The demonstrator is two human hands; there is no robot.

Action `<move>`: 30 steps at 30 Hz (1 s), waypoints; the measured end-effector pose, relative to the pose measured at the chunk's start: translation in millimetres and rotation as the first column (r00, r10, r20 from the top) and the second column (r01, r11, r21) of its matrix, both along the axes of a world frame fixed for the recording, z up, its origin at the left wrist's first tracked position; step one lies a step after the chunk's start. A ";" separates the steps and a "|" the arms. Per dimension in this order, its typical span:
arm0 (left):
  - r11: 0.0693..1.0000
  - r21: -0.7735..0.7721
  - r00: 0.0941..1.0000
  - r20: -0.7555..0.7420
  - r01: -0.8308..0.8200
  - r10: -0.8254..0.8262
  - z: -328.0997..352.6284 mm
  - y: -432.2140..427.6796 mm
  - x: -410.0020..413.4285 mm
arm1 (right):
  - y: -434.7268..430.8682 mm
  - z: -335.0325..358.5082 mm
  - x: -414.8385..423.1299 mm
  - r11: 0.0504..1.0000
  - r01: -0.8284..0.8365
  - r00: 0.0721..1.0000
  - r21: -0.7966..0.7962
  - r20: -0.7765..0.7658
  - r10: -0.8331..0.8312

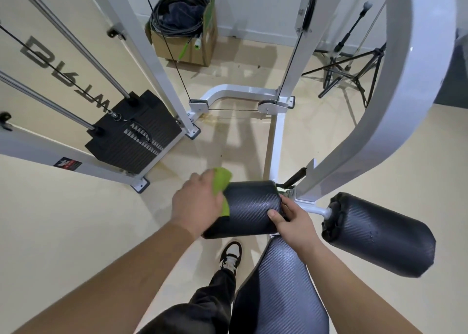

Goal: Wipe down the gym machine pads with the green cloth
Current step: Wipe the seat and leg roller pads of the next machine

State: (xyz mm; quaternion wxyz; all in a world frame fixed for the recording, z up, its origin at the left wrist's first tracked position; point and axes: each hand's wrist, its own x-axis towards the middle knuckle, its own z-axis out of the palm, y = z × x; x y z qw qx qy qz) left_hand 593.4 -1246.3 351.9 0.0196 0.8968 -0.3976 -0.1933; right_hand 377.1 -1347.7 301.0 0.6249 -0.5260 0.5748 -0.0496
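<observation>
A black textured roller pad [249, 208] lies across the middle of the view, on the white machine frame. My left hand [196, 200] holds the green cloth [222, 185] against the pad's left end; most of the cloth is hidden under the hand. My right hand [293, 221] grips the pad's right end, thumb on top. A second roller pad [379, 233] sticks out to the right. A long seat pad [281, 288] runs down below my right forearm.
The white machine arm [395, 100] curves up on the right. A black weight stack [134, 135] with guide rods and cables stands at left. A cardboard box [184, 42] of coiled cable and black tripod stands [349, 70] sit by the far wall. My shoe [230, 255] is on the beige floor.
</observation>
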 end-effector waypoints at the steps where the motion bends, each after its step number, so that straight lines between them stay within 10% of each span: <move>1: 0.995 0.002 0.995 0.004 -0.101 0.101 -1.9 4.8 6.8 | -0.1 -2.2 -0.8 1.000 0.003 1.000 -0.009 0.000 -0.003; 3: 0.979 0.024 0.980 -0.002 -0.201 0.201 0.0 -5.7 -1.6 | -0.5 -1.1 -0.3 1.000 0.005 1.000 -0.015 -0.008 -0.005; 12: 0.961 -0.003 0.956 -0.100 0.276 -0.275 7.5 -37.6 -44.5 | 3.1 0.2 2.5 0.999 0.018 1.000 -0.026 -0.016 -0.019; 30: 0.994 -0.080 0.997 -0.015 -0.073 0.072 5.0 1.4 -33.5 | -11.8 9.7 1.9 0.999 -0.047 0.995 0.014 -0.083 0.048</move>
